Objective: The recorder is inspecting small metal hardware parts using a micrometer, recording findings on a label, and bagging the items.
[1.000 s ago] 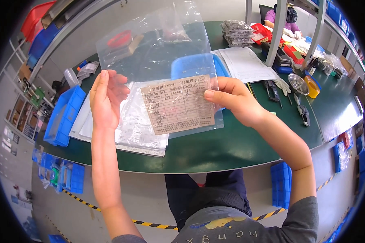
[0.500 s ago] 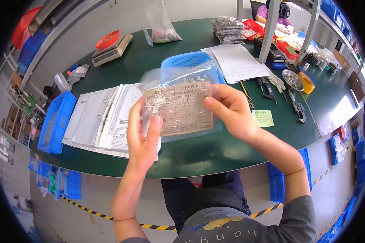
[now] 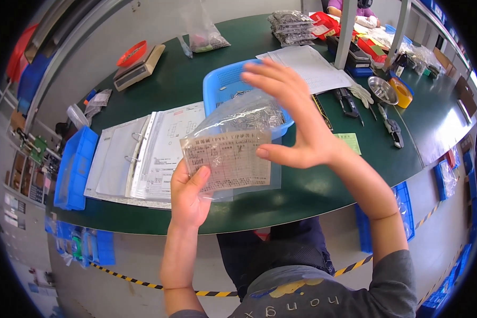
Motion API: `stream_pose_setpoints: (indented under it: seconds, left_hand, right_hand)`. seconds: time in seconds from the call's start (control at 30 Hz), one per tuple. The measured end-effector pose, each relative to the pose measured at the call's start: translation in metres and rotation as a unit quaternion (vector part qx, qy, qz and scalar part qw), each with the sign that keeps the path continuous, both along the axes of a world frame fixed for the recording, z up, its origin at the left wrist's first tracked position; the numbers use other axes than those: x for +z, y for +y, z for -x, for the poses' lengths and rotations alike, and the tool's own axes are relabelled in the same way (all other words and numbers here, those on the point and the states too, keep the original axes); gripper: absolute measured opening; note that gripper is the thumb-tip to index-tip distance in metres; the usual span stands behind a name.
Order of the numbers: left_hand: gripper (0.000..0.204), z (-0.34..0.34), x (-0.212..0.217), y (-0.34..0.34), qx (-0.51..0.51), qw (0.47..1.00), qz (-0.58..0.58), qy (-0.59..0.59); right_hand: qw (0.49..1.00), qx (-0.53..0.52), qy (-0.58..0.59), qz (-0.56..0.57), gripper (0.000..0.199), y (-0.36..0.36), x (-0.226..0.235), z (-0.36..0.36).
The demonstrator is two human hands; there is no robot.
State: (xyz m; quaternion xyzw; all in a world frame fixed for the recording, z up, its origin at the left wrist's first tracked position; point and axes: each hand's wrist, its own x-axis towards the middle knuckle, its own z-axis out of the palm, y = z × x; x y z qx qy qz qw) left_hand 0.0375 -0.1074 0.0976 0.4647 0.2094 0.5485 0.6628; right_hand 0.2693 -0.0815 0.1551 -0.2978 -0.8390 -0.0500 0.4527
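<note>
My left hand [image 3: 190,190] grips the lower left edge of a clear plastic bag [image 3: 217,117]. Inside the bag lies a tan printed card [image 3: 229,161] with handwriting on it. My right hand [image 3: 297,114] is raised at the bag's right side, fingers spread, thumb close to the card's edge. Behind the bag stands a blue plastic basket [image 3: 212,79] with many small metal pieces in it, partly seen through the film. An open ring binder [image 3: 124,153] with printed sheets lies to the left.
A blue tray [image 3: 75,169] stands left of the binder. A scale with a red dish [image 3: 132,53] is at the back left. White papers [image 3: 307,69], calipers [image 3: 389,127], a metal bowl [image 3: 381,90] and a green slip [image 3: 349,142] lie right. A co-worker [image 3: 350,8] sits at the far right.
My right hand has let go of the bag and lifted up and open. The left hand keeps its hold, and the card now sits slightly lower, showing the basket's metal pieces.
</note>
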Motion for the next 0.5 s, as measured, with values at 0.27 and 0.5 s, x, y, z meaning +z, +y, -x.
stream_pose_setpoints:
  seconds: [0.27,0.5]
  left_hand:
    - [0.042,0.021,-0.028,-0.01,0.356,0.754,-0.351,0.426]
    - [0.043,0.031,-0.054,-0.028,0.13,0.975,0.031,0.175]
  right_hand:
    - [0.654,0.366,0.282,0.599,0.047,-0.018,-0.077,0.037]
    - [0.539,0.328,0.385,0.674,0.049,-0.028,-0.106,0.058]
